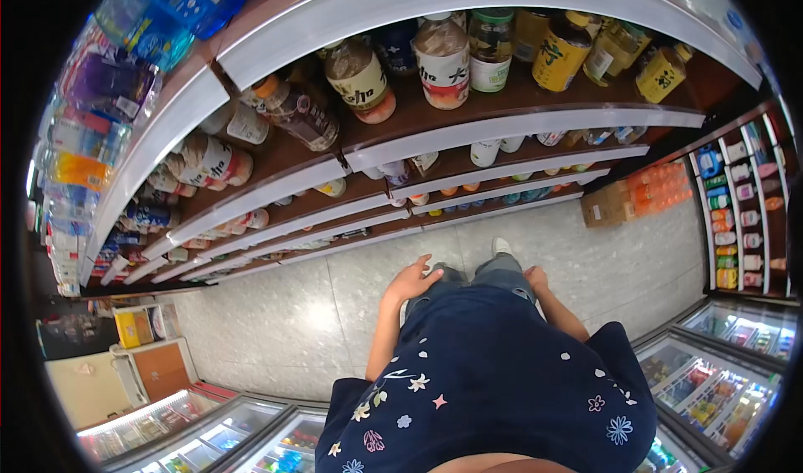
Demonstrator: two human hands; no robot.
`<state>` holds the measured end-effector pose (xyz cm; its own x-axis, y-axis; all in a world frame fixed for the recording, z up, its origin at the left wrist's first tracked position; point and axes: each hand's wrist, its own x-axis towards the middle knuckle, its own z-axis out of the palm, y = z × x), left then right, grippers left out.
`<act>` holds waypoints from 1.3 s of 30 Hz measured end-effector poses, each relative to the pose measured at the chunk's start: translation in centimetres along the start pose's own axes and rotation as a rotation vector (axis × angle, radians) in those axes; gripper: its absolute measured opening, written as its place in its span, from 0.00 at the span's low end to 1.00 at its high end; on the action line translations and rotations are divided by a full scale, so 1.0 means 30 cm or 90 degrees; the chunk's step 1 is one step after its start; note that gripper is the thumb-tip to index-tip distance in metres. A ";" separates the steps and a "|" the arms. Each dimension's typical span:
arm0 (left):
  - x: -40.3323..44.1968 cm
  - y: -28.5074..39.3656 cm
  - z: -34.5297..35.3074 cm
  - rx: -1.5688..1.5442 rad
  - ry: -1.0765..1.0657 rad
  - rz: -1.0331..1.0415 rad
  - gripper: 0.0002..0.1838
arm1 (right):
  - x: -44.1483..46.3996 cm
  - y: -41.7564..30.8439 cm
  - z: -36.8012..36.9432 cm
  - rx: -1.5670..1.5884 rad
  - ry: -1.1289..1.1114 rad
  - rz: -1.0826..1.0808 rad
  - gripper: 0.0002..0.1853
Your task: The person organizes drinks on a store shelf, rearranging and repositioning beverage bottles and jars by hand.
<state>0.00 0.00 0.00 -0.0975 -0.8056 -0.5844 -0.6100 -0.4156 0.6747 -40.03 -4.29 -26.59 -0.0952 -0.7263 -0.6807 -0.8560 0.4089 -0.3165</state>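
My left hand (411,279) hangs beside my left thigh with its fingers apart and nothing in it. On the other side, my right hand (536,280) is down by my right hip; its fingers are small and mostly turned from view, and no object shows in it. Neither hand touches the shelves. Ahead of me, a long drinks shelf (519,134) carries bottles on several levels. Its top row includes a bottle with a white label (442,59), a green-capped bottle (490,51), a yellow-labelled bottle (561,52) and an orange-capped dark bottle (301,113).
Grey tiled floor (276,322) lies around my feet. A cardboard box (604,208) and orange bottle packs (661,190) stand on the floor at the shelf's right end. Glass-topped chillers (711,381) are close behind me. Another stocked shelf (740,209) rises at the right.
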 end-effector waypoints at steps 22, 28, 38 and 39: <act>-0.024 -0.241 0.011 -0.006 0.035 0.002 0.43 | -0.352 -0.191 -0.028 0.195 0.245 -0.118 0.19; -0.019 -0.301 0.015 -0.011 0.069 -0.003 0.43 | -0.525 -0.367 -0.177 0.157 0.094 -0.162 0.23; -0.004 -0.328 0.013 0.017 0.090 -0.038 0.43 | -0.302 -0.490 -0.299 0.207 0.043 -0.358 0.15; 0.002 -0.324 0.015 0.017 0.091 -0.036 0.43 | -0.347 -0.544 -0.337 0.193 0.040 -0.369 0.15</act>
<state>5.57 4.17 -6.80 0.0499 -0.8337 -0.5500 -0.6321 -0.4527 0.6289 -30.21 -8.99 -7.66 0.3003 -0.9032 -0.3068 -0.5978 0.0724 -0.7984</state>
